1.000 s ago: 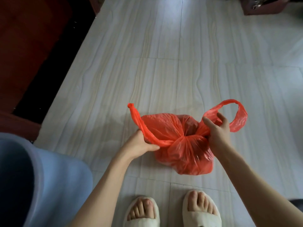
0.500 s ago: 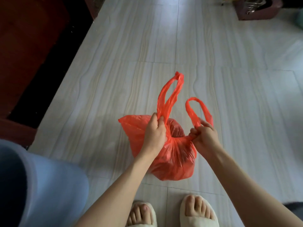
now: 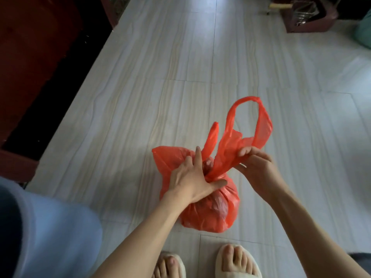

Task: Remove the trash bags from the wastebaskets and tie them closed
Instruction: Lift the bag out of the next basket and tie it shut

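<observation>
Far left: light blue wastebasket (image 3: 50, 233), only part in frame, bag already out of it. Centre: red trash bag (image 3: 210, 207) sits on the tile floor (image 3: 160, 97), just ahead of the slippered feet (image 3: 237, 261).

Left hand (image 3: 192, 181) lies on top of the bag, fingers spread, thumb pressed against the gathered neck. Fingers look tucked in by the crossing; can't tell if they pinch the shorter handle (image 3: 210, 140) sticking up beside them.

Right hand (image 3: 259, 167) is closed on the base of the long handle loop (image 3: 259, 125), which stands up and away from the bag.

Judgement: step is tying, handles crossed at the neck, no finished knot visible. Next move needs one handle fed under the other, then both pulled apart while the neck stays pinned. Film is thin, so pull evenly or it stretches or tears.
</observation>
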`<state>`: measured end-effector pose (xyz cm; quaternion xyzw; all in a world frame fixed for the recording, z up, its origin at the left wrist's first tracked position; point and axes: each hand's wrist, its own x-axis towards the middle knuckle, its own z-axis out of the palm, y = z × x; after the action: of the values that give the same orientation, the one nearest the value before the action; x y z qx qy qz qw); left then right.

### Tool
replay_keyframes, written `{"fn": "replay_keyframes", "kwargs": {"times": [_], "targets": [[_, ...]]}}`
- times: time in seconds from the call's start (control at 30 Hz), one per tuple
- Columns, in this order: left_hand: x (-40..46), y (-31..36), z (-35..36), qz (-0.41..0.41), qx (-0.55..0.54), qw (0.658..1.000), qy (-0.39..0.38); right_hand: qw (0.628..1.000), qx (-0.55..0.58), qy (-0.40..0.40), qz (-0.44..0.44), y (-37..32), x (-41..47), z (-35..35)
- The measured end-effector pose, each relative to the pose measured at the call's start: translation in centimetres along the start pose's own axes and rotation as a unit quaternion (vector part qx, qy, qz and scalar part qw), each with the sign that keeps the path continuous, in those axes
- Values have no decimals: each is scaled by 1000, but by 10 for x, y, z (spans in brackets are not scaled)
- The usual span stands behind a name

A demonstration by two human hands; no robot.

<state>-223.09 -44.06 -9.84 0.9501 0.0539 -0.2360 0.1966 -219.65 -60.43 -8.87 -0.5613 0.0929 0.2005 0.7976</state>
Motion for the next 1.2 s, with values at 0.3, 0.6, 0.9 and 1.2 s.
{"fn": "replay_keyframes", "kwargs": {"times": [0.3,0.6,0.9,1.2], "targets": [[18,-12,-13,-52,-154,985,51,978,-176,39,-105,-14,22,11],[5,-33,-38,8,-457,879,-136,704,-693,-118,-96,9,41,21],[4,-50,-34,-52,-570,810,-130,825,-554,-26,-105,-18,26,27],[8,-58,-42,-61,-749,660,-11,913,-316,-224,127,-9,-2,16]]}}
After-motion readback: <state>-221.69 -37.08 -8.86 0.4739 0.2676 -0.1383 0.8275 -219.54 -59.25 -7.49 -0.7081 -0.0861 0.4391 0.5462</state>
